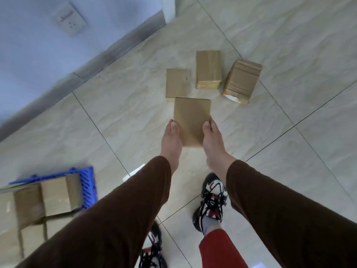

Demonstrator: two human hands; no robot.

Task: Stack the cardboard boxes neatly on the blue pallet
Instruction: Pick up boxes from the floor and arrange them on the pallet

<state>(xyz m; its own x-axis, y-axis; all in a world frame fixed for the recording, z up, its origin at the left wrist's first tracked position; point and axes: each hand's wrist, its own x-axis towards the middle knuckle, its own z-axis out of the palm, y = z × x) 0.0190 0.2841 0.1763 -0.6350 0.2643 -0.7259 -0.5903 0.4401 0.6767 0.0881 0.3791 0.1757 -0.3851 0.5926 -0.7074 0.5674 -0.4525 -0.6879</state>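
Observation:
A small brown cardboard box (191,117) is held above the tiled floor between my left hand (172,140) and my right hand (211,140), one on each side, thumbs on top. Three more boxes lie on the floor beyond it: a plain one (176,83), a taped one (208,68) and a tilted taped one (241,80). At the lower left the blue pallet (87,184) shows under several stacked boxes (56,196).
A grey wall with a socket (70,20) and a dark skirting board (108,55) runs along the left. My two sneakers (211,200) stand on the pale floor tiles below my arms.

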